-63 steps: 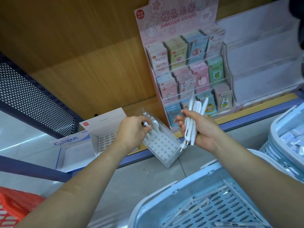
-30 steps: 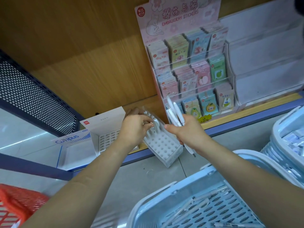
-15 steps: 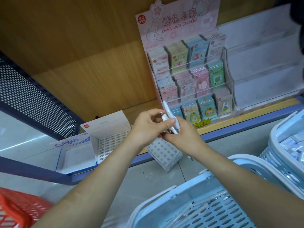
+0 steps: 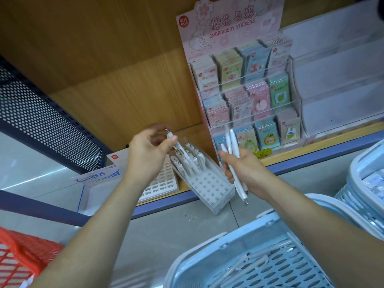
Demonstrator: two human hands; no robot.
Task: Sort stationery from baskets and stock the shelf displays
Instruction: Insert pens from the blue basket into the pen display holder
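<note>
Far left of the tilted white pen holder [image 4: 209, 186] and lower down sits a red basket [image 4: 18, 256]; nearer on that side stand a Campus box [image 4: 97, 177] and a white grid box [image 4: 160, 183]. Just left of and above the holder, the left hand [image 4: 145, 156] pinches a single white pen [image 4: 170, 134] between thumb and curled fingers, over the row of pens [image 4: 193, 159] standing in the holder's back holes. Just right of the holder, the right hand [image 4: 243, 171] wraps its fingers round a bundle of white pens [image 4: 231, 142]. Behind it to the right rises the sticker display [image 4: 245, 90]. Below and to the right of the holder is a light blue basket [image 4: 197, 256], and far right a second basket [image 4: 354, 175]
</note>
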